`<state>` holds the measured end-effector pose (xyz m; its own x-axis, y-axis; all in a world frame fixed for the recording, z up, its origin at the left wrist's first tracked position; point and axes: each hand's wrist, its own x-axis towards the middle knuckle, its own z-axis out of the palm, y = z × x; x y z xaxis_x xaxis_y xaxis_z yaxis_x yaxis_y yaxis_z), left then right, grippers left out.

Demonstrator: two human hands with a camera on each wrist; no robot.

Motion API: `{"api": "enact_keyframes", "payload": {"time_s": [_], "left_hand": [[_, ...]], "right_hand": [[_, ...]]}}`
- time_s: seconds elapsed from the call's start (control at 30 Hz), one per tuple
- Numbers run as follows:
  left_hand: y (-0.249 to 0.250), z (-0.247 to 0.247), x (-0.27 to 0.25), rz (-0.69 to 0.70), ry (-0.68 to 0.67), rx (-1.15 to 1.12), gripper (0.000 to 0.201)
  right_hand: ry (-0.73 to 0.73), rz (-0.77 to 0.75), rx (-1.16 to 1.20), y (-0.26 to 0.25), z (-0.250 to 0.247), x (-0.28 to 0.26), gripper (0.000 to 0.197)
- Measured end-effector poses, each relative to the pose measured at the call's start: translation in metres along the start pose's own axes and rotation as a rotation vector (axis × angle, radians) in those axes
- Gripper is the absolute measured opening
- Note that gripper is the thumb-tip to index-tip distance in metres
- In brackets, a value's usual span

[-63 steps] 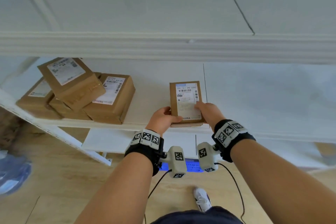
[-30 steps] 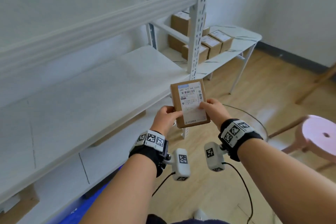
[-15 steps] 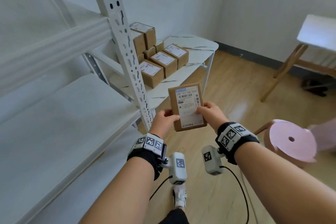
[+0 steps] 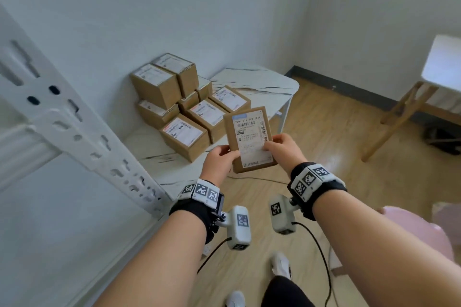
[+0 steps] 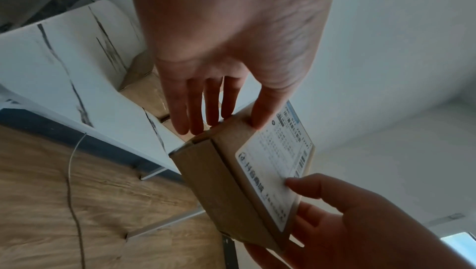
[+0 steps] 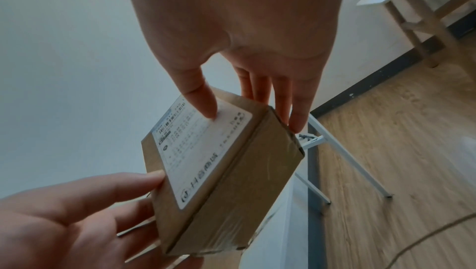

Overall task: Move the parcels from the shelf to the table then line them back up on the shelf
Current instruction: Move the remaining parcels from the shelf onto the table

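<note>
A small brown cardboard parcel (image 4: 249, 139) with a white shipping label is held in the air between both hands, label up. My left hand (image 4: 219, 161) grips its left edge, thumb on top and fingers underneath (image 5: 195, 108). My right hand (image 4: 282, 147) grips the right edge, thumb on the label (image 6: 203, 100). The parcel (image 5: 247, 182) (image 6: 219, 173) hangs above the floor, just in front of the white marble-patterned table (image 4: 264, 82). Several labelled brown parcels (image 4: 184, 112) are stacked at the table's back left, against the wall.
The white metal shelf upright (image 4: 74, 132) and shelf boards (image 4: 50, 207) fill the left. A wooden-legged white table (image 4: 424, 97) stands at the right, a pink stool (image 4: 419, 234) near my right forearm. A thin cable (image 4: 254, 178) lies on the wood floor.
I have turned right, away from the shelf, carrying the parcel in both hands. The table with the stacked parcels has come closer and now sits just beyond the parcel.
</note>
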<state>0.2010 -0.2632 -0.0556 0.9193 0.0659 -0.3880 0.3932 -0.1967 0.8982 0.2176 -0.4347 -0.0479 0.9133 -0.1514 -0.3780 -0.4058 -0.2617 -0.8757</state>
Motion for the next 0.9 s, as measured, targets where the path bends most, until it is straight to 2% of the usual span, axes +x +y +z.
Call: {"api": "enact_keyframes", "payload": {"time_s": [0.13, 0.27, 0.33, 0.4, 0.47, 0.57, 0.63, 0.73, 0.9], "left_hand": [[0.012, 0.004, 0.039, -0.044, 0.125, -0.082, 0.024], [0.026, 0.001, 0.073, -0.099, 0.263, -0.118, 0.014], [0.030, -0.003, 0.088, -0.127, 0.334, -0.150, 0.015], [0.033, -0.010, 0.098, -0.157, 0.403, -0.193, 0.023], [0.034, -0.018, 0.103, -0.187, 0.473, -0.238, 0.024], [0.035, -0.033, 0.108, -0.207, 0.561, -0.266, 0.014], [0.034, -0.043, 0.111, -0.233, 0.609, -0.221, 0.018], [0.034, -0.054, 0.116, -0.273, 0.644, -0.192, 0.034], [0.030, -0.060, 0.126, -0.280, 0.683, -0.242, 0.030]], "right_hand": [[-0.122, -0.031, -0.090, -0.020, 0.006, 0.062, 0.037], [-0.246, -0.084, -0.189, -0.049, 0.016, 0.115, 0.026], [-0.309, -0.115, -0.244, -0.065, 0.025, 0.138, 0.023], [-0.381, -0.138, -0.278, -0.079, 0.038, 0.156, 0.029], [-0.451, -0.162, -0.322, -0.090, 0.055, 0.168, 0.040], [-0.552, -0.200, -0.393, -0.100, 0.083, 0.181, 0.050], [-0.609, -0.216, -0.437, -0.103, 0.100, 0.186, 0.050], [-0.665, -0.242, -0.473, -0.107, 0.118, 0.191, 0.049], [-0.727, -0.283, -0.492, -0.107, 0.133, 0.198, 0.056]]}}
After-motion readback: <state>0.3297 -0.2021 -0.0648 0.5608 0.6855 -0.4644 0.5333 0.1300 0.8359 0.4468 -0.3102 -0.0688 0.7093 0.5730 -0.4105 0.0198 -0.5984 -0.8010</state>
